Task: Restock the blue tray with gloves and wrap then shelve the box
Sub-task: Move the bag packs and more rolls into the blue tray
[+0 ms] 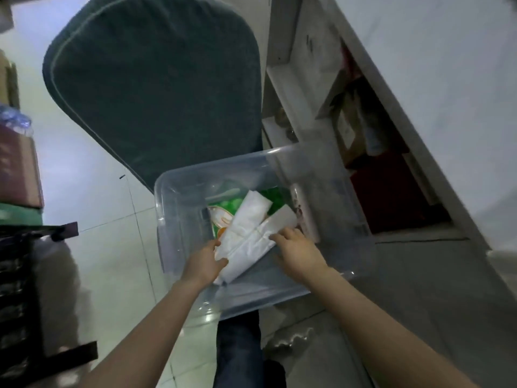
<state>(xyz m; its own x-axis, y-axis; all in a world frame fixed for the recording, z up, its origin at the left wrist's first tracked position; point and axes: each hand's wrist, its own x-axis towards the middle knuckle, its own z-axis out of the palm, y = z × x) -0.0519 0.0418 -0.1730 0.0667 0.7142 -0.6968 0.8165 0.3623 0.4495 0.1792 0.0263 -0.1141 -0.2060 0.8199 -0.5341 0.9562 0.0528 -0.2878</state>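
Fingers (216,244) of the left hand (205,264) pinch the near end of the white packs (246,233), thumb below and fingertips above. The right hand (300,254) curls its fingers over the packs' right edge, so both hands hold the same bundle. Clear box (179,225): open-topped and translucent, in front of the person, between a dark chair (156,93) and a shelf unit (391,175) on the right. White packs: two long, flat, film-wrapped sleeves side by side inside the box. Their long axis runs diagonally from near left, at the left hand, to far right. They look soft and would probably sag if lifted by one end. Green packet (233,204): partly covered beneath them. No blue tray is in view.
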